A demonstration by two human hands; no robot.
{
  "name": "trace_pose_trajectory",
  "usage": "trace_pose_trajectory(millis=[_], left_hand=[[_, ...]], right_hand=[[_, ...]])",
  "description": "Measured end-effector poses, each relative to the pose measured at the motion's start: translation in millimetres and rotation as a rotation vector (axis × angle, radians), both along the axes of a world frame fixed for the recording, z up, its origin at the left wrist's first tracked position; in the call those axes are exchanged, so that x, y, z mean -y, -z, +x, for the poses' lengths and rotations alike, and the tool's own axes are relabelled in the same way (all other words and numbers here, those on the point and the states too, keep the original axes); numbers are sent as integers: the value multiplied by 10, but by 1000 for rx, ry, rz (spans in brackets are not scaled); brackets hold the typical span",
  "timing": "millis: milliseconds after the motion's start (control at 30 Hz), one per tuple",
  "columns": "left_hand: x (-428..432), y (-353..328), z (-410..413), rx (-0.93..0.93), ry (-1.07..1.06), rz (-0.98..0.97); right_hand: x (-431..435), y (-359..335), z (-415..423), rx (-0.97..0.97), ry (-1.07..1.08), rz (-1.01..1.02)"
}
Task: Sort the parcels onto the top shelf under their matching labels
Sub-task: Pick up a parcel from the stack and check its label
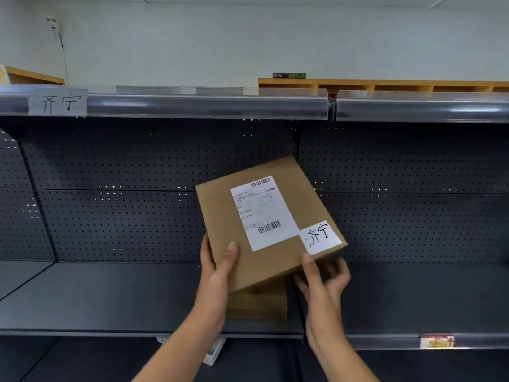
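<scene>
A flat brown cardboard parcel [264, 260] is tilted up in front of the dark pegboard, showing a white shipping label and a small white handwritten tag at its lower right corner. My left hand [217, 271] grips its lower left edge, thumb on the face. My right hand [322, 277] holds the lower right corner from below. Another brown parcel [259, 304] lies on the lower shelf right beneath it. The top shelf rail [206, 106] carries a handwritten paper label [58, 102] at the far left, with the same characters as the tag.
The dark lower shelf board [110, 299] stretches left and right of the parcels. A white basket [212, 351] sits partly hidden below it. A yellow-red price tag [437, 341] is on the right rail. Wooden cubbies [385, 85] stand behind the top shelf.
</scene>
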State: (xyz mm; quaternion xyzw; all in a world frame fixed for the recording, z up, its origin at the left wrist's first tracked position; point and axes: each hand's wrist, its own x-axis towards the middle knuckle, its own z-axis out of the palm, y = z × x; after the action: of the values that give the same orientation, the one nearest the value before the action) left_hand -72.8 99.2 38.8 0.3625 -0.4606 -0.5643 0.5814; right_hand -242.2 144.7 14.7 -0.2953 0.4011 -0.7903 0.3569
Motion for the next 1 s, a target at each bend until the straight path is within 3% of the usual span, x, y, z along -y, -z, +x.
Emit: trace_pose_trajectory(millis=[200, 367, 467, 700, 1000], left_hand=[[263, -273, 456, 105, 141, 20], [204, -367, 510, 154, 174, -12], [97, -356, 469, 158, 183, -60], [-137, -387, 360, 165, 141, -144], [-623, -458, 458, 92, -24, -149]], right_hand=[[-87, -217, -602, -259, 18, 29], [-109, -507, -820, -408, -237, 40], [-137, -541, -784, -448, -222, 17], [-297, -555, -573, -313, -157, -72], [-715, -654, -414, -295, -118, -136]])
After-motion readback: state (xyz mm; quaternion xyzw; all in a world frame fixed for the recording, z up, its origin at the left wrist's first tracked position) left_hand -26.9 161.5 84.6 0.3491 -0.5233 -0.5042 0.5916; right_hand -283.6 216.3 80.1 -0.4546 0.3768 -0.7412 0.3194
